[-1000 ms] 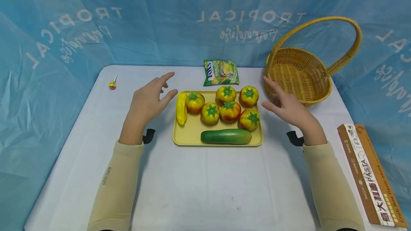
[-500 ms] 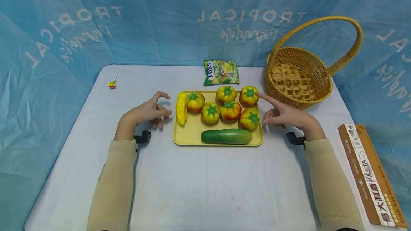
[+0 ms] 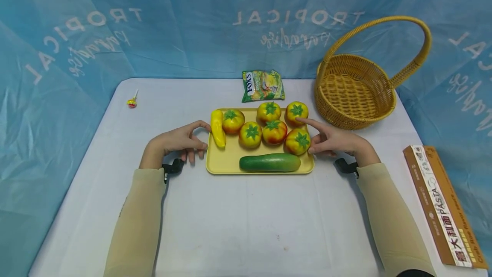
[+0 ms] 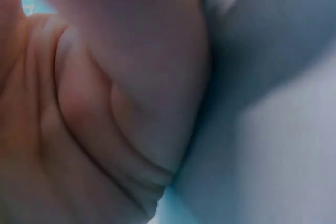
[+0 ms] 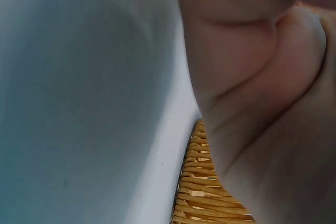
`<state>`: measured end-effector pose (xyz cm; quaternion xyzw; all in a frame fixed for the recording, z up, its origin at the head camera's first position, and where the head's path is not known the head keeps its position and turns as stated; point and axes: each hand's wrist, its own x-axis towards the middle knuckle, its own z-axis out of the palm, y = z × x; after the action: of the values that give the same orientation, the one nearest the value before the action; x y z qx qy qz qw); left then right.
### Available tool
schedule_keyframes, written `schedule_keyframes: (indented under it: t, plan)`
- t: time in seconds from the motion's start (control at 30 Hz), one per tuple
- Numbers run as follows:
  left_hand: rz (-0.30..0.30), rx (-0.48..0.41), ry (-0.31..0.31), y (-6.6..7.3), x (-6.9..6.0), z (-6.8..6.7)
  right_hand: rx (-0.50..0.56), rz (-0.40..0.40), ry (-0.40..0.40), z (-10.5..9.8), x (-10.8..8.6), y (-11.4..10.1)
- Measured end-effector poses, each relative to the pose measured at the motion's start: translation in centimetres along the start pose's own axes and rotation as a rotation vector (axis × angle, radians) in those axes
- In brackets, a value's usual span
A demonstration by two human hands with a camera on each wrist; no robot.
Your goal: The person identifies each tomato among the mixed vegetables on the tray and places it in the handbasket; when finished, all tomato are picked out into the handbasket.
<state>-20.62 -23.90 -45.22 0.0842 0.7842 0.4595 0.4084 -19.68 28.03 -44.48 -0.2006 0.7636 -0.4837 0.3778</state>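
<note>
A yellow tray bears several red-yellow tomatoes, a yellow banana-shaped piece and a green cucumber. My left hand holds the tray's left edge, its index finger and thumb bent at the rim. Across the tray, my right hand holds the right edge; its index finger reaches over the rim beside the upper right tomato, and its thumb lies by the lower right one. Both wrist views show mostly palm and curled fingers, with the tray out of sight.
A wicker basket with a tall handle stands at the back right. Behind the tray lies a green candy bag. A lollipop is at the back left, a long pasta box at the right edge.
Both hands have come down and inward to the tray's sides. The lower end of the banana-shaped piece has shifted slightly right. The head view has moved a little.
</note>
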Motion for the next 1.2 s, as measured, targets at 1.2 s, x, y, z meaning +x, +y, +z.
schedule_keyframes:
  t: [1.2]
  plan:
    - [0.001,0.031,0.082,0.4,1.2,0.7,0.021,0.061,-0.03,0.5,0.4,-0.2]
